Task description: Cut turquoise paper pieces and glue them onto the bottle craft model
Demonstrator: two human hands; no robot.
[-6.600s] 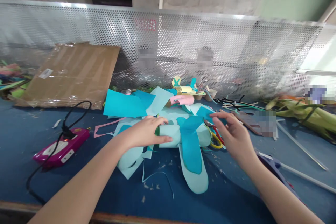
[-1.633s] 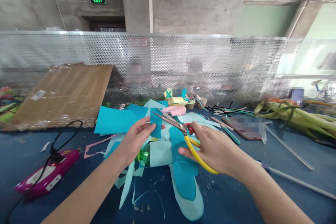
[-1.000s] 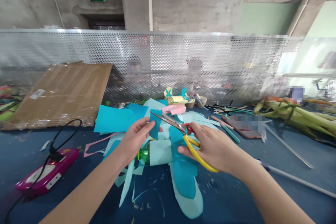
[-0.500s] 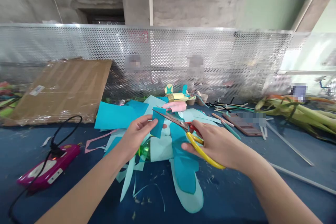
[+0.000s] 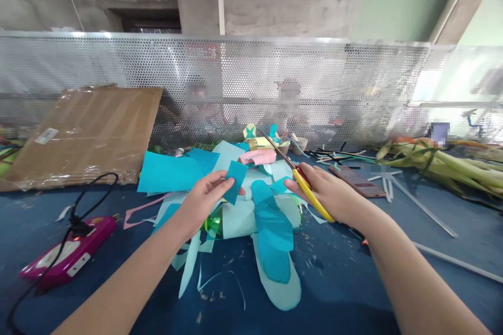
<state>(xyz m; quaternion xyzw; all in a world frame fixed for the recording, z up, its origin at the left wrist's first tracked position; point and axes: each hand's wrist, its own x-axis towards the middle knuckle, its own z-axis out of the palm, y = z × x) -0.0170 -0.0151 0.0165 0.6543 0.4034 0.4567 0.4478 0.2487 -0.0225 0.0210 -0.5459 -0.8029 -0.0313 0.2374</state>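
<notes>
Between the thumb and fingers of my left hand point(image 5: 208, 196) is a small blue piece of paper point(image 5: 236, 180), held up above the table. My right hand point(image 5: 326, 191) grips yellow-and-red-handled scissors point(image 5: 308, 193); their blades look closed and point up and away, apart from the paper. A second blue scrap point(image 5: 280, 185) shows close to my right fingers; whether they touch it I cannot tell. Below the hands lies a green plastic bottle point(image 5: 214, 224) wrapped in pale blue paper, with a long blue paper strip point(image 5: 271, 230) across it over a pale rounded strip point(image 5: 281, 293).
Blue paper sheets point(image 5: 168, 171) and a pink paper roll point(image 5: 257, 157) lie behind. A magenta power strip point(image 5: 73, 251) with a black cable is at left, cardboard point(image 5: 90, 131) behind it. At right are a phone point(image 5: 357, 180), white sticks and green husks point(image 5: 436, 162). A perforated metal screen point(image 5: 251, 73) stands beyond.
The scissors have moved off the blue paper, to the right and upward, and their blades have closed. My left hand still holds the paper, which looks smaller. The view has shifted slightly.
</notes>
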